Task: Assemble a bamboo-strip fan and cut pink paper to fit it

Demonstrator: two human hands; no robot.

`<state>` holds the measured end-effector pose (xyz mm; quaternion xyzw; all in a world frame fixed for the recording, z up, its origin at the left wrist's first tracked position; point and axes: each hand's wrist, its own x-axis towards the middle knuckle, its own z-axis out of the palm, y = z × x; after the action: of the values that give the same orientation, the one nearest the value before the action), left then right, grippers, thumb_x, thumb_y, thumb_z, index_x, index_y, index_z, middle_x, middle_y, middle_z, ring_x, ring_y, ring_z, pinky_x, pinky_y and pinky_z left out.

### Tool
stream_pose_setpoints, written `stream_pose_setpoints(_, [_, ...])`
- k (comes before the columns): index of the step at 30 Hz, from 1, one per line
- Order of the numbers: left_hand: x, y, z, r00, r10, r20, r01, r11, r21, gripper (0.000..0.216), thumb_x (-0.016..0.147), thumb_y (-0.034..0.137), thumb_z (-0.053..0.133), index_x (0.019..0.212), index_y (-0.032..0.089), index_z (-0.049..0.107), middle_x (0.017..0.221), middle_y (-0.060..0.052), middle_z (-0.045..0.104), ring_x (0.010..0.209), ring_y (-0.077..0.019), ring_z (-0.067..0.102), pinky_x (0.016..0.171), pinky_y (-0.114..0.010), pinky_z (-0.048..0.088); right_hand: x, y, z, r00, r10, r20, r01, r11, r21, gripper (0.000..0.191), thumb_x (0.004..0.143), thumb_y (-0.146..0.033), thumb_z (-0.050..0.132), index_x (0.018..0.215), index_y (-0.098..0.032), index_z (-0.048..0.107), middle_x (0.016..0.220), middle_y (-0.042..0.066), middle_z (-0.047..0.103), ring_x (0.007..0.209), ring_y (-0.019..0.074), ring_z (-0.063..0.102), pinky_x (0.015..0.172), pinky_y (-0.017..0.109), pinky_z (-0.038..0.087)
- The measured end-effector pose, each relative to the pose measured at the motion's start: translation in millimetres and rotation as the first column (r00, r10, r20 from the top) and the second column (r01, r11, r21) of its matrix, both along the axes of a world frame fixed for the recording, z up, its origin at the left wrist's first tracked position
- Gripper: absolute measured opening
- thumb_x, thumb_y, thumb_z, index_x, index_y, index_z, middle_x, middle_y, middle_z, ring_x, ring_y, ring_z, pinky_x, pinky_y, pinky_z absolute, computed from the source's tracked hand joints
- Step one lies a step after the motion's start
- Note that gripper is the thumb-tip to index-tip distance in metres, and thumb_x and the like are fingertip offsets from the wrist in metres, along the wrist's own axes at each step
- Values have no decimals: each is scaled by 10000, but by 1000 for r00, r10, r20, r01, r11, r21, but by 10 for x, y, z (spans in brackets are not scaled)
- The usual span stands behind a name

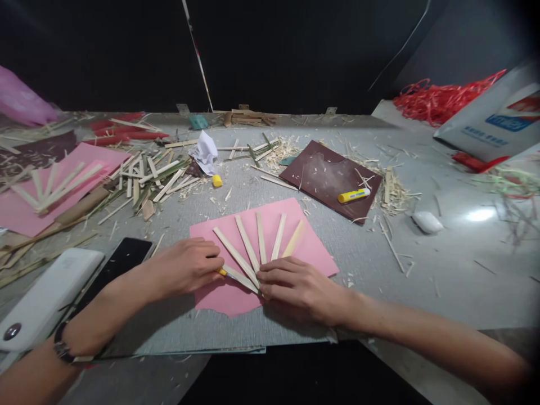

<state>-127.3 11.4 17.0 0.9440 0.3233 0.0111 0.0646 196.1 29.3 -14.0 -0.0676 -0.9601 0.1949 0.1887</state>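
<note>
Red strands against printed bag; right hand on pale strips.

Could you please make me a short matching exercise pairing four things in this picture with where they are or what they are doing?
1. Phone
2. Left hand
3. Glue stick
4. Right hand

A. Lying on the brown board
B. Resting where the fanned strips meet
C. Lying beside the white device
D. Holding a yellow-handled tool

Pairs: 1-C, 2-D, 3-A, 4-B.
</note>
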Motion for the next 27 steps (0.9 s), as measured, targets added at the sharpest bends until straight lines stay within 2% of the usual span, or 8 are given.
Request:
stream_pose_setpoints(16, [-223,66,-67,1000,8,10,-7,997,-73,225,1062,181,517,853,206,598,806,-19,598,720,-196,537,669,-338,346,4,7,10,1000,0,-18,0,1000,7,202,1057,-153,558,1215,-122,680,1275,139,744,1313,261,614,1054,450,556])
stream_pose_setpoints(27, [-398,115,-23,999,33,1,-32,992,-122,239,1084,210,513,865,216,608,819,-15,599,737,-190,544,680,-340,334,-7,9,17,1000,-13,-22,14,1000,20,183,1081,-185,537,1170,-130,686,1262,127,748,1295,259,631,1035,426,551])
